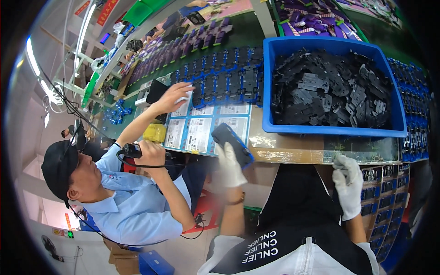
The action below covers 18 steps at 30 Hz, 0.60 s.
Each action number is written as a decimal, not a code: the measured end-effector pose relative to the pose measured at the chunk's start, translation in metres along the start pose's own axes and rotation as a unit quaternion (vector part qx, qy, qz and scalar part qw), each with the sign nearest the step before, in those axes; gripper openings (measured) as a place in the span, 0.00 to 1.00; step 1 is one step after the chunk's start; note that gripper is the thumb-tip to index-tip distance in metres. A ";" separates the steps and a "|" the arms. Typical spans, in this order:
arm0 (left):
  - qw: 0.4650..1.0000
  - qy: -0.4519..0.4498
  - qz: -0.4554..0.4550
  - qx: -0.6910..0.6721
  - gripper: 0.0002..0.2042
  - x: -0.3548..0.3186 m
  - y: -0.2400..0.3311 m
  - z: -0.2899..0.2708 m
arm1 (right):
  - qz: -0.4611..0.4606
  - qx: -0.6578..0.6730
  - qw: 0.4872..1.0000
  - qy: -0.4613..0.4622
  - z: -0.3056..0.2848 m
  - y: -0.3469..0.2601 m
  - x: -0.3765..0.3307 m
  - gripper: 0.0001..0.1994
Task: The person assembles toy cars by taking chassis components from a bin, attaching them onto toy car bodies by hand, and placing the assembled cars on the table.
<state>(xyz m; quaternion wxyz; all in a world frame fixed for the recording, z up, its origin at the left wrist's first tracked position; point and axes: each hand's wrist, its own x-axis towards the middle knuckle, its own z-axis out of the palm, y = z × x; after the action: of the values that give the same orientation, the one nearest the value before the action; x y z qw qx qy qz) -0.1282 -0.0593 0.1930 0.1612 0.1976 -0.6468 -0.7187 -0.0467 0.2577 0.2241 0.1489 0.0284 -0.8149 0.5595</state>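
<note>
My left hand (231,170), in a white glove and slightly blurred, grips a toy car body (232,143) with a black underside and blue edge. It is tilted, just off the table's front edge. My right hand (348,185), also gloved, is apart from it at the right, near the table edge below the blue bin (334,131). Its fingers curl inward, and whatever they may hold is hidden. Loose black plastic chassis plates (330,91) fill that bin. Left of it, similar black-and-blue car bodies (224,85) stand in rows on the table.
At left, a co-worker in a light blue shirt (133,201) holds a black corded screwdriver (130,150) and reaches toward the rows. Printed label sheets (197,133) cover the table there, beside a yellow bundle (155,133). More car bodies (382,197) sit in a divided tray at right.
</note>
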 end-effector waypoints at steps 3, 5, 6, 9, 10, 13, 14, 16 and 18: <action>0.997 -0.020 0.040 0.057 0.29 0.047 -0.008 -0.032 | 0.030 -0.033 0.998 0.048 -0.021 0.014 -0.007 0.11; 0.996 -0.005 0.039 0.078 0.28 0.071 -0.007 -0.042 | 0.024 -0.080 0.994 0.072 -0.034 0.025 -0.011 0.11; 0.995 0.014 0.041 0.089 0.27 0.085 -0.010 -0.052 | 0.051 -0.069 0.991 0.100 -0.036 0.032 -0.014 0.09; 0.983 0.035 0.094 0.153 0.26 0.114 0.002 -0.060 | 0.113 -0.031 0.984 0.135 -0.054 0.038 -0.019 0.08; 0.984 0.046 0.093 0.143 0.26 0.125 0.004 -0.060 | 0.124 -0.037 0.980 0.149 -0.057 0.040 -0.020 0.08; 0.980 0.081 0.072 0.166 0.22 0.168 0.000 -0.068 | 0.096 -0.112 0.975 0.163 -0.081 0.062 -0.028 0.09; 0.970 0.083 0.078 0.212 0.21 0.183 -0.003 -0.064 | 0.098 -0.117 0.974 0.169 -0.085 0.060 -0.030 0.09; 0.975 0.058 0.086 0.198 0.21 0.209 -0.009 -0.059 | 0.147 -0.045 0.963 0.220 -0.095 0.054 -0.033 0.09; 0.972 0.066 0.108 0.199 0.22 0.225 -0.020 -0.031 | 0.149 -0.080 0.952 0.256 -0.107 0.047 -0.040 0.09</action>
<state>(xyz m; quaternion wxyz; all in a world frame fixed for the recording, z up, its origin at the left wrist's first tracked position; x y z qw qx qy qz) -0.3082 -0.1937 0.1530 0.2373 0.2016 -0.7825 -0.5392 0.0039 0.3692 0.2061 0.2692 -0.2489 -0.7865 0.4970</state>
